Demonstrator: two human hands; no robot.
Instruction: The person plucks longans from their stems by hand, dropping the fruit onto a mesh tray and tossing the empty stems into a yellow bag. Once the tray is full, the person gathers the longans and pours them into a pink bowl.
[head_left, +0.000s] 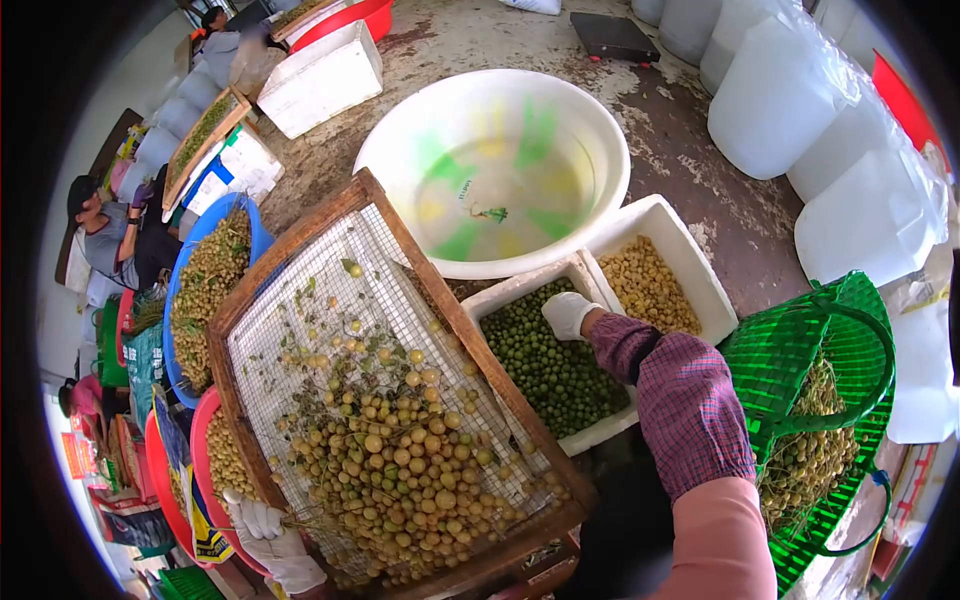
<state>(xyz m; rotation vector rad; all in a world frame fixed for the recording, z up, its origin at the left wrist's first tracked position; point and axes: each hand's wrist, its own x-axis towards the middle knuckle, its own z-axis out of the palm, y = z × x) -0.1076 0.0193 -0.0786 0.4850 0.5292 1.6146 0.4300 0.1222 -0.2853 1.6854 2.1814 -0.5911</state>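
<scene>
My right hand (568, 314), in a white glove, is over the small round green fruits (545, 375) in a white foam box (592, 440). Its fingers are bent together; what they hold is hidden. At the lower left, my left hand (258, 530), also white-gloved, is closed beside the edge of a wood-framed mesh screen (275, 340). A thin stem shows next to its fingers, but I cannot tell whether it grips it. Round yellow-brown fruits (400, 450) with leaf bits and stems are heaped on the sloping screen.
Beyond the screen stands a big white basin (390, 190). Another foam box (705, 285) holds yellowish pieces (650, 285). A green basket (850, 340) with stemmed fruits is on the right. Blue (185, 370) and red (205, 425) tubs are left. A person (110, 235) sits farther left.
</scene>
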